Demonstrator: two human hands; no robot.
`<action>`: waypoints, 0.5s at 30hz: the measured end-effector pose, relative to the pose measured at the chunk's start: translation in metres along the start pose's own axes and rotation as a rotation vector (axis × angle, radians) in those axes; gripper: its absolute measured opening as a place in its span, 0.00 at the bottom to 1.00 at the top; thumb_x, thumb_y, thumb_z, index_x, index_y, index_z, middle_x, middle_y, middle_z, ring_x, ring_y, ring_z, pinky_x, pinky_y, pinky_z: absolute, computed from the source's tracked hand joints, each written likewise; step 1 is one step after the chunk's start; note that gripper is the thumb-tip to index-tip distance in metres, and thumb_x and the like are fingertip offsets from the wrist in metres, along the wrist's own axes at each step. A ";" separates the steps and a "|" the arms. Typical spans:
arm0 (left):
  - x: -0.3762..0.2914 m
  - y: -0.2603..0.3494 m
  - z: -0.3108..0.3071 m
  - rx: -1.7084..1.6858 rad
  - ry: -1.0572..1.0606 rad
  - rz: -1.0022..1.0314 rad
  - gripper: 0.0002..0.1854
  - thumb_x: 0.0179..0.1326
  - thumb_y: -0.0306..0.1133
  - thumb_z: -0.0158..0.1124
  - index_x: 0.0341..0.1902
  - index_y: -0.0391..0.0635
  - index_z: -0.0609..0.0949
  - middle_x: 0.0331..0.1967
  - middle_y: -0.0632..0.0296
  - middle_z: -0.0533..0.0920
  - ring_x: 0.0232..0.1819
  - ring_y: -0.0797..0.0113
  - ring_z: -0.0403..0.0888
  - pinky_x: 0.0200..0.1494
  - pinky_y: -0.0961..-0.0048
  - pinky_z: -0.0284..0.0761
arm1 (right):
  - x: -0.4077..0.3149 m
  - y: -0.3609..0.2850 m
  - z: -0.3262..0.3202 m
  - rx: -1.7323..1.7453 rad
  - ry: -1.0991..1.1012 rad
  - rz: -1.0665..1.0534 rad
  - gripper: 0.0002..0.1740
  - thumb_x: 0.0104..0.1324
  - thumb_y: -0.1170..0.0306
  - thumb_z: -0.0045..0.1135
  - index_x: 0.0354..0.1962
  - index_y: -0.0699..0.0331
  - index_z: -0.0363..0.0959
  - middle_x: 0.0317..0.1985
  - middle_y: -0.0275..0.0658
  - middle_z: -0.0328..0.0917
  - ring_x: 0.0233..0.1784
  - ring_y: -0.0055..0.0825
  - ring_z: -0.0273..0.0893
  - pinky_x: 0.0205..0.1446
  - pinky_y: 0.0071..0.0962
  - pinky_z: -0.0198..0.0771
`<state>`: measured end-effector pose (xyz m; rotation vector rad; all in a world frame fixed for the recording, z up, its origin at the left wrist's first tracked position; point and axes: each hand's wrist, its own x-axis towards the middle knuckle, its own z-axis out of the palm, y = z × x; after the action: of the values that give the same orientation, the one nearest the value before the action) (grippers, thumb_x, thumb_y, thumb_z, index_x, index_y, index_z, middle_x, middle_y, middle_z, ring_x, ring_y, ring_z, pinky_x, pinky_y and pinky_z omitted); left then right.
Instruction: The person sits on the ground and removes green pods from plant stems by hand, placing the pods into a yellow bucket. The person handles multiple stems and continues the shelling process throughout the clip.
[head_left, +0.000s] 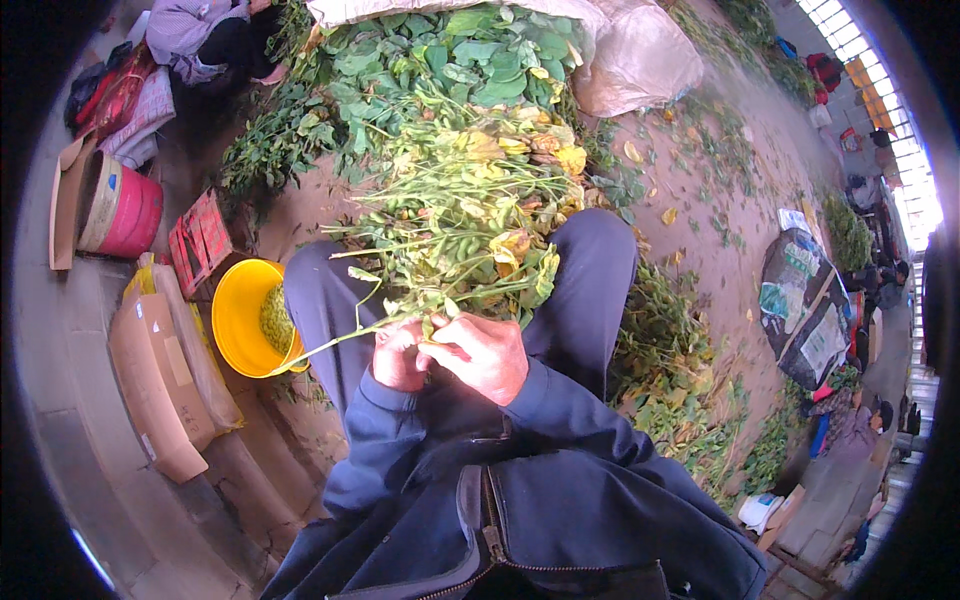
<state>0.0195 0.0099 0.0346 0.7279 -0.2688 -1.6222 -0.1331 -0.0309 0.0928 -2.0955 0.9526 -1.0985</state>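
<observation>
Across my lap and in front of my knees lies a heap of cut soybean plants (465, 240), with green pods and yellowing leaves. My left hand (400, 354) grips one green soybean stem (337, 341), whose bare end sticks out to the left. Close beside it, my right hand (480, 352) has its thumb and forefinger pinched at a pod (429, 330) on that plant. Part of the pod is hidden by the fingers. By my left knee a yellow bucket (244, 315) stands tilted, with green pods (277, 319) inside.
Left are a red crate (199, 244), a pink bucket (135, 210) and a cardboard box (154, 367). A pale woven sack (637, 60) lies beyond the leafy heap (465, 60). More plants (667, 345) lie right. A person (199, 37) sits at upper left; others are far right.
</observation>
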 end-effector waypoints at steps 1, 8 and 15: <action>0.002 -0.003 -0.006 -0.059 0.021 -0.061 0.15 0.52 0.30 0.58 0.39 0.33 0.82 0.26 0.59 0.82 0.17 0.75 0.71 0.19 0.80 0.63 | 0.000 0.000 0.001 -0.041 -0.004 -0.006 0.12 0.55 0.70 0.73 0.33 0.61 0.76 0.27 0.38 0.81 0.24 0.31 0.81 0.26 0.29 0.75; 0.011 -0.005 -0.028 -0.273 0.017 -0.113 0.17 0.52 0.30 0.60 0.45 0.35 0.78 0.37 0.54 0.83 0.15 0.70 0.71 0.16 0.79 0.63 | -0.008 0.000 -0.003 -0.051 -0.080 -0.015 0.17 0.56 0.69 0.72 0.43 0.59 0.80 0.30 0.38 0.84 0.26 0.33 0.82 0.27 0.29 0.76; 0.009 -0.002 -0.022 -0.376 0.008 -0.121 0.15 0.50 0.30 0.59 0.42 0.39 0.77 0.34 0.57 0.81 0.13 0.70 0.65 0.14 0.76 0.60 | -0.026 0.026 -0.017 0.517 -0.216 0.695 0.09 0.70 0.72 0.59 0.43 0.69 0.79 0.32 0.33 0.81 0.31 0.14 0.76 0.34 0.18 0.72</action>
<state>0.0309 0.0072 0.0137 0.4683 0.0893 -1.7204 -0.1667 -0.0283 0.0704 -1.2778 1.0361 -0.6425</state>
